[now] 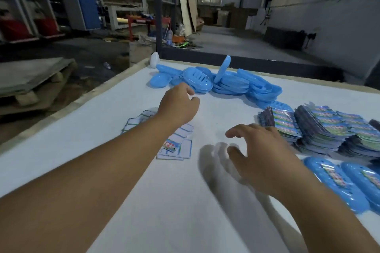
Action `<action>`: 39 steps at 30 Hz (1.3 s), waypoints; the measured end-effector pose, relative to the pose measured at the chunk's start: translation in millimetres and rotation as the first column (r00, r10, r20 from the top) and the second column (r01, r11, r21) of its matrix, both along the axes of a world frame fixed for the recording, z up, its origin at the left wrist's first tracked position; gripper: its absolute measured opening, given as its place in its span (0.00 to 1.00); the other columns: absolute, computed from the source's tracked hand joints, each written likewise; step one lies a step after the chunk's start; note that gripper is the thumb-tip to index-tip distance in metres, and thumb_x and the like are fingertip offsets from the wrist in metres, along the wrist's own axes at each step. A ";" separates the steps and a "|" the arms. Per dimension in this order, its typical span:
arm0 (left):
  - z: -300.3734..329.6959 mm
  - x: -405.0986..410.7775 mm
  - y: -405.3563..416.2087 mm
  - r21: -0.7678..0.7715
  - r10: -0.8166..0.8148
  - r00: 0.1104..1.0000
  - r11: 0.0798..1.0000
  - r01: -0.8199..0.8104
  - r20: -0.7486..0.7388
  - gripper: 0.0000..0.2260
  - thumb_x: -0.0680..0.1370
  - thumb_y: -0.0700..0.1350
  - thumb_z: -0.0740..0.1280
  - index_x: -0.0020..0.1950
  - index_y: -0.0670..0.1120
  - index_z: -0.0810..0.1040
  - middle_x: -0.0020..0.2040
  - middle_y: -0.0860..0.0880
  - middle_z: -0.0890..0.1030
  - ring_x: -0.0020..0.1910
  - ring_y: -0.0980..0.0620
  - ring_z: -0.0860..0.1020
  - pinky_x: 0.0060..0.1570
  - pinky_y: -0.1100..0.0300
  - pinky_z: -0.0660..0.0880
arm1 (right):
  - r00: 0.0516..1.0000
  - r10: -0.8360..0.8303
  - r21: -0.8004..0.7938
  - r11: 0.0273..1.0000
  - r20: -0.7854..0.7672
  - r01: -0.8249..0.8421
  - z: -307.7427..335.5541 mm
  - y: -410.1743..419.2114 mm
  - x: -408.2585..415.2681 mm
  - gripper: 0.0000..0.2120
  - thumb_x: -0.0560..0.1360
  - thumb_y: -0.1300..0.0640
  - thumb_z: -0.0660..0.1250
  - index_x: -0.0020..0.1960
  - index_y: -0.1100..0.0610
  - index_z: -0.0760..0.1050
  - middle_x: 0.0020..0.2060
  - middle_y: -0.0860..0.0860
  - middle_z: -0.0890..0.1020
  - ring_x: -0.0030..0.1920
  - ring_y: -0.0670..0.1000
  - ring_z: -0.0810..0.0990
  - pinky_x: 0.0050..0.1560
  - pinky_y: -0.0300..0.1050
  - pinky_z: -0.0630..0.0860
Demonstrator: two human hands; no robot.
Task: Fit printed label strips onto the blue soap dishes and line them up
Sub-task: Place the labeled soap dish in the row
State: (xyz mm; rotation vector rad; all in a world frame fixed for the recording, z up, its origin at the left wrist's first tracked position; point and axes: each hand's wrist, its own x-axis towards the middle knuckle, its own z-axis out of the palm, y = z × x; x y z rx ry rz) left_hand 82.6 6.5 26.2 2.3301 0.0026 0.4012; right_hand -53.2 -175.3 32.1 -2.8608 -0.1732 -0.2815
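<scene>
A heap of blue soap dishes (226,82) lies at the far side of the white table (102,150). My left hand (177,104) hovers just in front of the heap, fingers curled loosely, holding nothing. My right hand (261,150) is above the table's middle, fingers spread and empty, just left of thick stacks of printed label strips (320,129). Two labelled dishes (339,183) lie side by side at the right edge. A few loose label strips (176,146), mostly blank side up, lie under my left forearm.
A white egg-shaped object (154,59) stands at the table's far left corner. Beyond the table are a dark workshop floor, a wooden pallet (35,80) on the left and a steel post (158,8).
</scene>
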 end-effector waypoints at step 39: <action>12.0 -104.7 -15.0 -0.870 -0.426 0.893 0.486 0.090 -0.145 0.04 0.77 0.38 0.72 0.50 0.44 0.81 0.39 0.47 0.86 0.35 0.54 0.84 0.39 0.61 0.80 | 0.979 0.038 0.351 0.930 0.200 -0.108 -0.5 0.1 7.2 0.32 0.72 0.37 0.71 0.73 0.43 0.67 0.60 0.40 0.76 0.56 0.41 0.72 0.50 0.37 0.68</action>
